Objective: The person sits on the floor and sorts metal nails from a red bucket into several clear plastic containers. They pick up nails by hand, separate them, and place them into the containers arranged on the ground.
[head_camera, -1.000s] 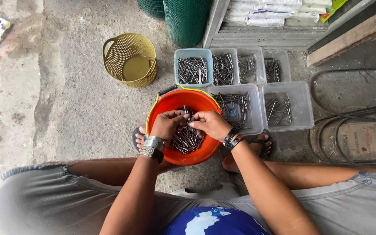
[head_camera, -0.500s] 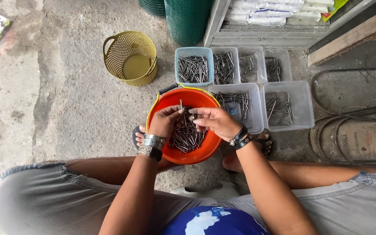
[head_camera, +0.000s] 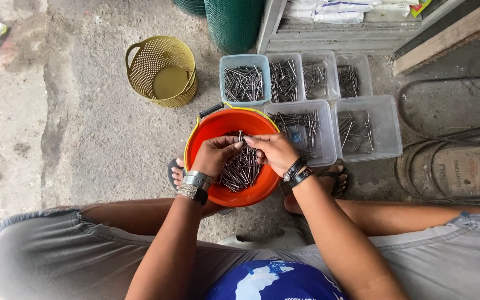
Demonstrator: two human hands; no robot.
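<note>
Yellow perforated basket (head_camera: 162,69) near green mesh roll (head_camera: 233,22)

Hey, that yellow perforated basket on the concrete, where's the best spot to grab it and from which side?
Take the yellow basket by the loop handle on its rim, upper left as seen, coming straight down from above. It stands upright with its mouth open, and that handle juts clear of the wall. A second handle seems to sit on the right rim.

My orange bucket (head_camera: 212,130) holds grey nails (head_camera: 243,169); a perforated yellow basket (head_camera: 162,69) stands on grey concrete (head_camera: 84,128). One tub is pale blue (head_camera: 244,60), the other tubs clear (head_camera: 384,105). My shorts (head_camera: 56,255) are grey, my wristbands (head_camera: 296,170) black.
</note>
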